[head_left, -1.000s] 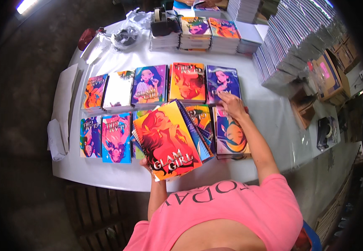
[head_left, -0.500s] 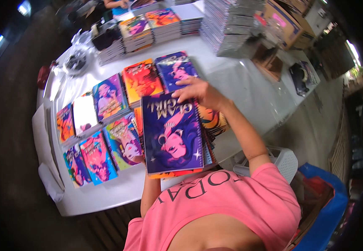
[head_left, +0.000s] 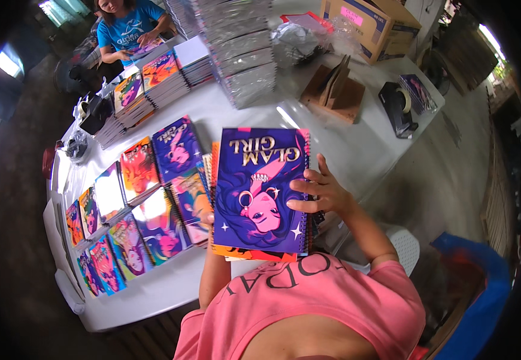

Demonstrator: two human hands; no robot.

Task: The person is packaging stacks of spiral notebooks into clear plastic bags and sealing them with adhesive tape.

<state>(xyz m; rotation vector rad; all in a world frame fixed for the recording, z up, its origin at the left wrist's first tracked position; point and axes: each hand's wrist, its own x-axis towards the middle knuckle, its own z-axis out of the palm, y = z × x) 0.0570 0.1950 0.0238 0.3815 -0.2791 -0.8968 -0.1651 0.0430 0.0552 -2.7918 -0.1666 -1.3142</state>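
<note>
A thick stack of spiral-bound notebooks [head_left: 260, 198] sits in front of my chest, its top cover purple with a pink-faced figure and metallic lettering. My left hand [head_left: 210, 219] grips the stack at its left edge; its thumb shows there and the other fingers are hidden beneath. Against the spiral edge on the right rests my right hand [head_left: 319, 189], fingers spread, some tips lying on the top cover. Orange and other covers stick out under the top notebook. Left of the stack, two rows of notebooks lie on the white table, among them a purple notebook [head_left: 177, 147] and an orange one [head_left: 139, 168].
Across the white table [head_left: 134, 303], a person in a blue shirt [head_left: 131, 33] handles something flat. Tall wrapped stacks [head_left: 236, 54] stand at the back. Further right are a cardboard box [head_left: 368, 30], a wooden holder [head_left: 332, 90] and a black tape dispenser [head_left: 397, 111].
My right hand has moved from the top edge of the uppermost notebook down to the stack's spiral side. The view has turned, bringing the person across the table further into sight.
</note>
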